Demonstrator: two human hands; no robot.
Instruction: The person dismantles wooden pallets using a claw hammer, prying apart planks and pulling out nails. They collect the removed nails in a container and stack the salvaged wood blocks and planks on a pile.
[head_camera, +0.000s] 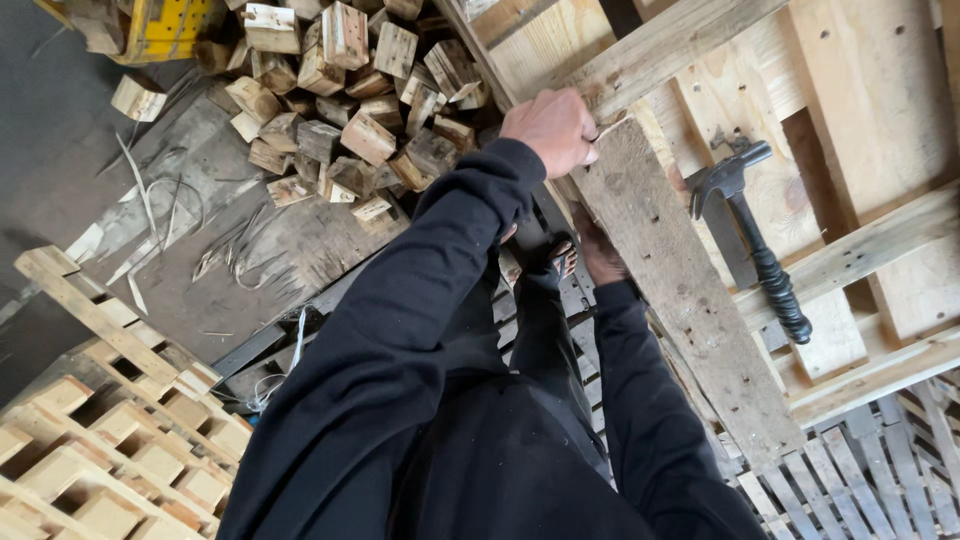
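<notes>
Over rough pallet slats (880, 240), both hands (550, 128) grip a weathered grey plank (680, 280).

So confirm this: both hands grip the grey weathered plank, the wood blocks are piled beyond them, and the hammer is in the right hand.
Not quite. The hammer is in neither hand; it lies on the pale pallet beside the plank. The head view shows both the left hand and right hand on the plank, with the wood blocks piled beyond.

The person wears a loose black long-sleeved top (400, 330) and open-toed sandals (555, 255).
</notes>
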